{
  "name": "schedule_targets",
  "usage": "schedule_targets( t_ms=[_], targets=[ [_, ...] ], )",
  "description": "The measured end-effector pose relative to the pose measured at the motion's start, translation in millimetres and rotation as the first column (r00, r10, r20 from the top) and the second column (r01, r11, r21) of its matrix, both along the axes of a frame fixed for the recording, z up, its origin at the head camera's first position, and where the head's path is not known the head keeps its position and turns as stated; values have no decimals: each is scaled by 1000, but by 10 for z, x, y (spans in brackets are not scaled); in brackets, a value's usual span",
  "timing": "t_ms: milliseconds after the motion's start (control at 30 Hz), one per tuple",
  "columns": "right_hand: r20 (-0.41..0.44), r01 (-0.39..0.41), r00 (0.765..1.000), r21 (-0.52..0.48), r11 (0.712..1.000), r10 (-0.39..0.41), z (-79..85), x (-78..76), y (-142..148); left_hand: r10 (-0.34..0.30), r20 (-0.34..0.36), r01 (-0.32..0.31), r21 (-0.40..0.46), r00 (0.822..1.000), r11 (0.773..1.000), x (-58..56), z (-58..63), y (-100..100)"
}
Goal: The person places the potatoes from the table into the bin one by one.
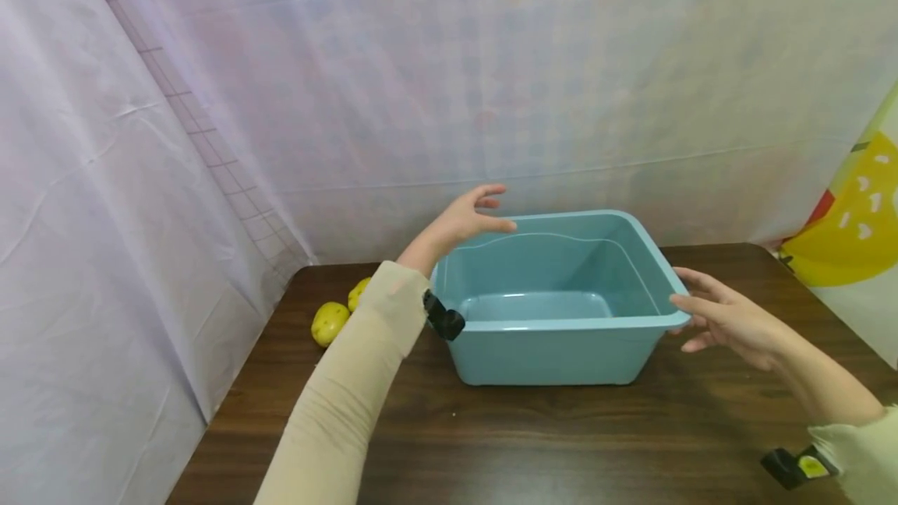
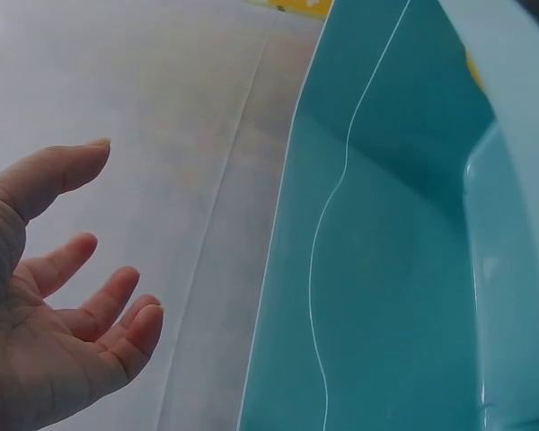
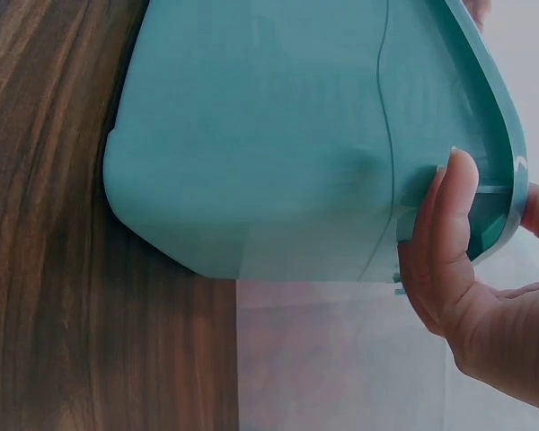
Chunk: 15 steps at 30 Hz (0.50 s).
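gripping right rim of blue-green basin (image 1: 554, 355) with right hand (image 1: 737, 326), thumb over edge, fingers against outer wall. noted left hand (image 1: 463, 218) loosely spread near far left rim, apart from it. observed basin upright on brown table (image 1: 456, 443), right of two yellow round items (image 1: 330, 323), facing up, long axis left to right.

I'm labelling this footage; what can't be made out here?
Head view: part of the farther yellow object, hidden by the left sleeve.
Left wrist view: most of the yellow patch, cut off by the top edge.
Right wrist view: one digit's tip on the right hand, behind the tub rim.
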State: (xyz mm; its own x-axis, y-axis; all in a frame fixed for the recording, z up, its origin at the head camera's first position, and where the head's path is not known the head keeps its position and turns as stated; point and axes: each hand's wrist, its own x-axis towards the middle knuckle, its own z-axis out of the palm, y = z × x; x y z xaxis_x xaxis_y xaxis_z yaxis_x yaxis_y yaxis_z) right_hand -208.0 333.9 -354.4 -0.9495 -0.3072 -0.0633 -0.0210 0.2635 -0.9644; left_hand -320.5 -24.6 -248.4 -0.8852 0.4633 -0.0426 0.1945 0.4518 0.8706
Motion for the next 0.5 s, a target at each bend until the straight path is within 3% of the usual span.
schedule_targets(
  t_ms=[233, 500],
  targets=[
    [8, 6, 1000, -17, 1000, -6, -3, 12, 1, 0, -27, 0, -12, 1000, 1000, 25, -45, -259],
    [10, 13, 1000, -22, 1000, -13, -17, 19, 24, 74, -26, -75, -41, 997, 996, -33, -144, -592]
  ],
)
